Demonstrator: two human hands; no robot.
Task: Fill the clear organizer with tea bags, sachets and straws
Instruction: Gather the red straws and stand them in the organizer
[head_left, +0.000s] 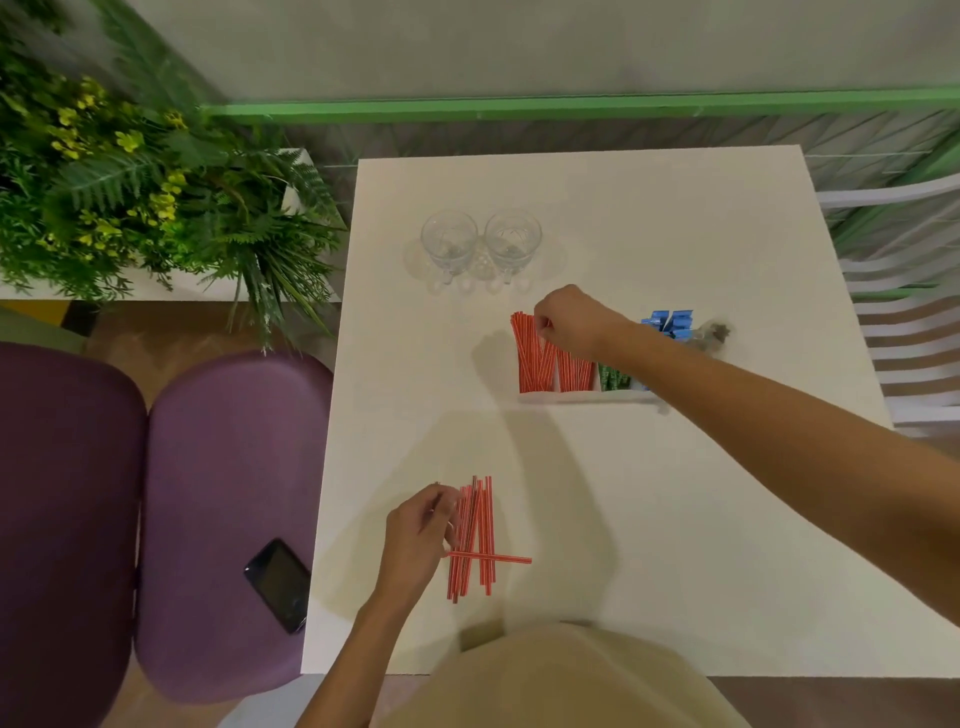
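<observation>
Your left hand (415, 525) rests loosely curled, fingertips touching thin red-striped paper straws (472, 535) lying loose on the white table (623, 493); light and crushable, pinch mid-length. Beyond, your right hand (571, 322) pinches straw tips standing in the clear organizer (587, 396).

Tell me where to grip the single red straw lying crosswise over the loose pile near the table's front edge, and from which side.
Grip the crosswise straw at its right end, coming from the right and above. That end sticks out past the loose pile onto bare table, so fingers can probably pinch it without disturbing the others. Its left end lies close to the left hand, among the other straws.
</observation>
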